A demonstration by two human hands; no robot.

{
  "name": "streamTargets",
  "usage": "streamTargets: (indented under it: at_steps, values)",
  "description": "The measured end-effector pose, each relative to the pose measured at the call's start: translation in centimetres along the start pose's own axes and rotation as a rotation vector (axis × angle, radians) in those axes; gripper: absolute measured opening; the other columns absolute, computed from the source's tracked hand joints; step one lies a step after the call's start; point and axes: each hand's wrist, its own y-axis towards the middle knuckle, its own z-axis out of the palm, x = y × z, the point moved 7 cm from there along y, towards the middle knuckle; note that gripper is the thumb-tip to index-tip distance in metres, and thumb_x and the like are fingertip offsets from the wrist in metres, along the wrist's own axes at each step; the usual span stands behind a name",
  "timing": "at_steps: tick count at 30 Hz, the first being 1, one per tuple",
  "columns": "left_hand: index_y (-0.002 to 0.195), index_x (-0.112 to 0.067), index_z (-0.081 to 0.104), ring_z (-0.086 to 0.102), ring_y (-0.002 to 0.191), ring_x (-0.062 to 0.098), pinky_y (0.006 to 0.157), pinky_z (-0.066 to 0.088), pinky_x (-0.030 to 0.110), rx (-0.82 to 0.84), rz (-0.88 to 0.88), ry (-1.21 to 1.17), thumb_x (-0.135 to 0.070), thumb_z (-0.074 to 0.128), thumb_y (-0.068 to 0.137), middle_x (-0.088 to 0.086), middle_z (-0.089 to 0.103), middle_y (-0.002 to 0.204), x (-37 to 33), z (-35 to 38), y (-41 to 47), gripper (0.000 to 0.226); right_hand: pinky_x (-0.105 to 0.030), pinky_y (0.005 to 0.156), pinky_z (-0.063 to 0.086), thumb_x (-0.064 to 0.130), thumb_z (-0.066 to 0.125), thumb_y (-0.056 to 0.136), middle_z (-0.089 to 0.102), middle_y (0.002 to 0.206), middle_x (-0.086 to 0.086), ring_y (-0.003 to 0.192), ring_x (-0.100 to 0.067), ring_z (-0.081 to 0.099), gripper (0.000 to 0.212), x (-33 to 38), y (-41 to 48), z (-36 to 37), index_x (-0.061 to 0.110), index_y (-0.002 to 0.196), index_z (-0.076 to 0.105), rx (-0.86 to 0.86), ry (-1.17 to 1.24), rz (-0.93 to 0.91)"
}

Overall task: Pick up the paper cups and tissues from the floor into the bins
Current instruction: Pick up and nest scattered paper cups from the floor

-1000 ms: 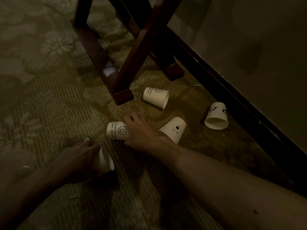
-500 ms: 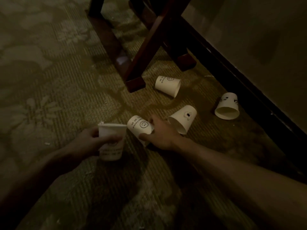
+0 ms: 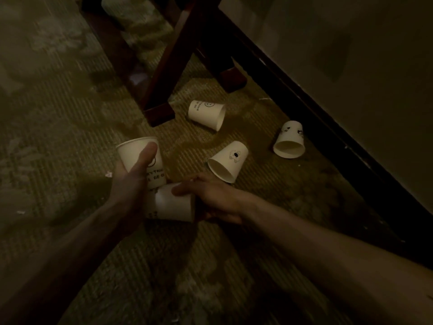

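While left hand (image 3: 131, 184) grips upright smiley cup (image 3: 128, 151), right hand (image 3: 215, 198) clasps second cup (image 3: 173, 207), touching first. Step: gathering, probably nesting. Next: reach animal-print cup (image 3: 228, 161) lying on carpet (image 3: 70, 137) just beyond right hand; bins unseen.

Left hand (image 3: 131, 184) grips smiley-print cup (image 3: 134, 150) upright, mouth up. Right hand (image 3: 216, 200) holds second cup (image 3: 174, 208) on its side, just below. Tipped on carpet (image 3: 70, 141): leg-side cup (image 3: 207, 114) near wooden leg (image 3: 161, 90), middle cup (image 3: 228, 161), baseboard cup (image 3: 289, 140).
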Motion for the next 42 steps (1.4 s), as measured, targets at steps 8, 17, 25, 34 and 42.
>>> streamTargets:
  at_steps: [8, 17, 25, 34, 42]
  values:
    - [0.123, -0.016, 0.060, 0.072, 0.087, 0.021, 0.060, 0.057, 0.035, -0.137, 0.131, 0.157, -0.058, 0.067, 0.082, 0.007, 0.072, 0.104, 0.4, 1.2, -0.1, 0.059, -0.034, 0.071, 0.056, 0.029, 0.075, 0.083, 0.066, 0.101, -0.004, 0.090, -0.018, 0.065, 0.026, 0.3, -1.4, -1.2, 0.020, 0.100, 0.058, -0.113, 0.112, -0.111]
    - [0.119, -0.016, 0.061, 0.067, 0.087, 0.022, 0.070, 0.055, 0.038, -0.193, 0.112, 0.338, -0.069, 0.064, 0.078, 0.003, 0.068, 0.099, 0.0, 0.8, 1.7, 0.067, -0.035, 0.075, 0.053, 0.068, 0.043, 0.091, 0.066, 0.093, 0.007, 0.084, -0.009, 0.062, 0.048, 5.4, -3.5, -5.0, 0.024, 0.101, 0.062, -0.463, -0.567, -0.329]
    - [0.119, -0.018, 0.062, 0.066, 0.088, 0.021, 0.069, 0.053, 0.036, -0.158, 0.118, 0.411, -0.069, 0.063, 0.078, 0.002, 0.067, 0.098, -0.1, 1.7, 2.3, 0.066, -0.053, 0.117, 0.015, 0.002, 0.068, 0.080, 0.003, 0.164, -0.002, 0.150, -0.026, -0.002, 0.097, 4.5, -1.2, -10.6, 0.023, 0.156, 0.011, -0.315, -1.501, -0.246]
    - [0.101, -0.029, 0.064, 0.068, 0.081, 0.020, 0.066, 0.055, 0.036, -0.060, 0.112, 0.398, -0.066, 0.061, 0.082, 0.001, 0.070, 0.091, 0.7, 2.8, 1.8, 0.042, -0.057, 0.106, 0.027, 0.059, 0.075, 0.070, 0.029, 0.146, -0.014, 0.134, -0.037, 0.025, 0.091, 4.3, 0.3, -10.8, 0.026, 0.144, 0.034, -0.445, -1.634, -0.278]
    - [0.117, -0.024, 0.056, 0.065, 0.086, 0.018, 0.062, 0.048, 0.032, -0.115, -0.039, 0.214, -0.070, 0.057, 0.082, 0.000, 0.066, 0.097, 1.4, 1.1, 2.4, 0.058, -0.029, 0.064, 0.050, 0.075, 0.060, 0.075, 0.067, 0.111, -0.003, 0.095, -0.018, 0.066, 0.081, -2.0, -0.7, -10.8, 0.020, 0.133, 0.053, -0.437, 0.073, 0.025]
